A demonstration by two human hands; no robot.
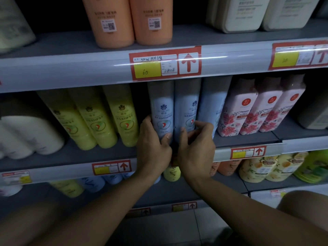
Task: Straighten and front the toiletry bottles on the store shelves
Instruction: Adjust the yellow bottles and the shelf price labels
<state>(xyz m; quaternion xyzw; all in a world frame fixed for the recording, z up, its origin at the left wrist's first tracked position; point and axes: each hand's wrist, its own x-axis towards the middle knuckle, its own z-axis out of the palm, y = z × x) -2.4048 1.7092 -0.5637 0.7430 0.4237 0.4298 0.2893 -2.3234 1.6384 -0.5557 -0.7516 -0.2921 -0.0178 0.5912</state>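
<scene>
Pale blue bottles stood on the middle shelf (71, 155), close to its front edge, and both hands worked on them. The left hand (153, 146) gripped the left blue bottle (161, 110) near its base, thumb on the front and fingers (148, 120) curled round its left side. The right hand (197, 148) held the middle blue bottle (187, 107), which touched the first, fingers wrapped round its lower right side and thumb pressed on the front. A third blue bottle (212, 103) stood just beside it on the right, its label turned partly away. Three yellow bottles (99, 121) stood in a row to the left, with three floral pink bottles (255, 110) to the right. Two orange bottles (131, 20) stood on the upper shelf, above a red and yellow price tag (165, 63) clipped to that shelf's front edge.
</scene>
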